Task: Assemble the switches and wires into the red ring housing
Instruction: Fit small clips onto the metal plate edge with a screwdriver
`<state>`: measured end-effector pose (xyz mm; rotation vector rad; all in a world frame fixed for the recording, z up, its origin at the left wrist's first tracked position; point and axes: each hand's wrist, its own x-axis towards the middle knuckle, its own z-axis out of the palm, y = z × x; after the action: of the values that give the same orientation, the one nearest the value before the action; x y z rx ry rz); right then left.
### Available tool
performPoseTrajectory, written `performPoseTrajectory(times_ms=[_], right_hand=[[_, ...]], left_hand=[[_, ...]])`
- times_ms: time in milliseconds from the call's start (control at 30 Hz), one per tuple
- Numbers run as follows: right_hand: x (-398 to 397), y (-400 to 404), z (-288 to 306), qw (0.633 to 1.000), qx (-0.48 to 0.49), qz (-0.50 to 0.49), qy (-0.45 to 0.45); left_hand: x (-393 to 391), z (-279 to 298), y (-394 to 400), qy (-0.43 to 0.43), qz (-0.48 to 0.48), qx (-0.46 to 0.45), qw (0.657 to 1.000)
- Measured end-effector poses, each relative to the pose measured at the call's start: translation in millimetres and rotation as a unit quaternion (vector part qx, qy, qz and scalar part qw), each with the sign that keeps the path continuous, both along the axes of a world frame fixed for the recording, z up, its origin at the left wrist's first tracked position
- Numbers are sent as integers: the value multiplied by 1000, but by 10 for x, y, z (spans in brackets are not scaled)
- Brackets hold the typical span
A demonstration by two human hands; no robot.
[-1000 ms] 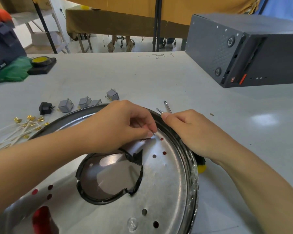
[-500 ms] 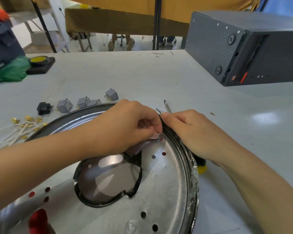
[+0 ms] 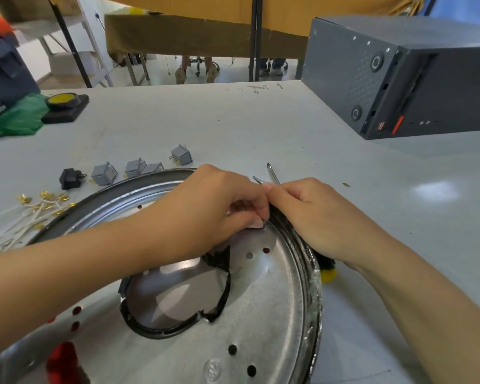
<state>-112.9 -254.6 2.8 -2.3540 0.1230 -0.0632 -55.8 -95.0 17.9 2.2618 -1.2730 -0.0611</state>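
At ring housing (image 3: 275, 300) rim, left hand (image 3: 214, 209) shifted closer against right hand (image 3: 313, 217)

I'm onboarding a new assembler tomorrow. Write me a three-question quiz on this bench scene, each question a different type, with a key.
1. True or false: the black rocker switch lies right of the grey rocker switches.
2. Multiple choice: the white wires with brass terminals lie (A) inside the silver metal ring housing, (B) on the table left of it, (C) on the dark grey computer case.
3. Fill in: the left hand and right hand meet at the housing's far ___.

Key: 1 false; 2 B; 3 rim.
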Motion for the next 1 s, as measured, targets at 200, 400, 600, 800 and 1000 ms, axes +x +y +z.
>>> performPoseTrajectory(times_ms=[200, 400, 600, 800, 1000], right_hand=[[-7, -1, 5, 1000, 2, 7, -3], [-4, -3, 6, 1000, -7, 9, 0], [-3, -3, 1, 1000, -14, 9, 1], [-4, 3, 3, 1000, -11, 7, -2], [-3, 5, 3, 1000, -11, 3, 1]], left_hand=[[-4, 11, -12, -36, -23, 18, 999], [-8, 3, -31, -36, -32, 13, 999], [4, -29, -18, 5, -5, -6, 1000], [-14, -48, -14, 28, 13, -19, 999], [-11, -40, -19, 76, 31, -28, 996]])
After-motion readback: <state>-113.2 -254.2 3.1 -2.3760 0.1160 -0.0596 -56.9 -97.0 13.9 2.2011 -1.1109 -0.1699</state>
